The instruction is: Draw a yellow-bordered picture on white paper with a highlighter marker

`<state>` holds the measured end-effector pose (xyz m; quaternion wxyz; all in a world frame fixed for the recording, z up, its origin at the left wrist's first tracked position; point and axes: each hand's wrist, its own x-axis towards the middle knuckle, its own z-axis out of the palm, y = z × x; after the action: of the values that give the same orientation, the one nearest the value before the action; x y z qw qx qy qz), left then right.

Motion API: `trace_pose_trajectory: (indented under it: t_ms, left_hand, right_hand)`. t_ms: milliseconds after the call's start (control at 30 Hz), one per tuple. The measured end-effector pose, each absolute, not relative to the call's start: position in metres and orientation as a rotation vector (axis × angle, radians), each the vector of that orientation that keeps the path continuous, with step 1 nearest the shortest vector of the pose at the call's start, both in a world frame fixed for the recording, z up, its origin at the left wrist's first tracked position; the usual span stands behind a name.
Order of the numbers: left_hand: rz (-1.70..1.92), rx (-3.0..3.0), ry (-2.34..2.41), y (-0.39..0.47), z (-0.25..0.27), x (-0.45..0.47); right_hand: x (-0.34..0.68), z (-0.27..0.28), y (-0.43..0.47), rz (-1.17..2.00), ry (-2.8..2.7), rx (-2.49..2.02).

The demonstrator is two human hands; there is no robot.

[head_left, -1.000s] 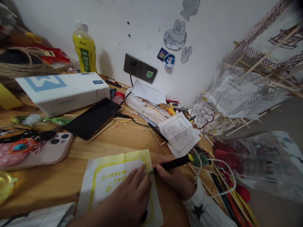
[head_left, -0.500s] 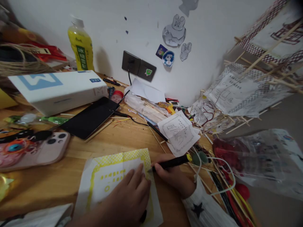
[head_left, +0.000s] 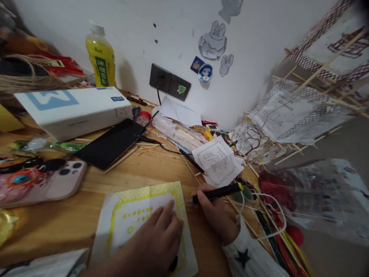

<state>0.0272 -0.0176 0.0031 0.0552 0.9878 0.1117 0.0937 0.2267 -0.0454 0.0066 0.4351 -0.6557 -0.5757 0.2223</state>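
Observation:
My right hand [head_left: 215,215] grips a black marker [head_left: 217,194] with a yellow end. The marker's pale tip points left, just off the right edge of a white sheet of paper [head_left: 154,198]. Yellow lines on that sheet make a lattice border, a wavy frame, some characters and a small circle. My left hand [head_left: 158,238] lies across the sheet with its fingers stretched out, covering its lower middle. A small dark object [head_left: 173,264] pokes out beside the left hand; most of it is hidden.
Beyond the sheet lie a pencil-drawn paper [head_left: 217,161], a black pen [head_left: 191,161] and a black tablet [head_left: 111,143]. A pink phone [head_left: 62,179], white box [head_left: 75,111] and drink bottle [head_left: 100,57] stand left. Thin sticks, a cable [head_left: 276,200] and plastic bags [head_left: 323,196] crowd the right.
My right hand has drawn the marker a little to the right and up, away from the sheet's edge. My left hand stays on the sheet.

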Motion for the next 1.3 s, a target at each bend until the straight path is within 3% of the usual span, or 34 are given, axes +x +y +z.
trace_pose_trajectory:
  t_ms: [400, 800, 1300]
  left_hand:
    - [0.157, 3.025, 0.341, -0.017, 0.012, 0.026]
    - [0.061, 3.028, 0.331, -0.015, 0.017, 0.028]
    - [0.276, 3.112, 0.336, -0.018, 0.007, 0.026]
  right_hand:
    - [0.222, 0.022, -0.055, 0.617, -1.823, -1.565]
    - [0.224, 0.01, -0.05, 0.427, -1.508, -1.703]
    - [0.223, 0.022, -0.056, 0.669, -1.844, -1.514]
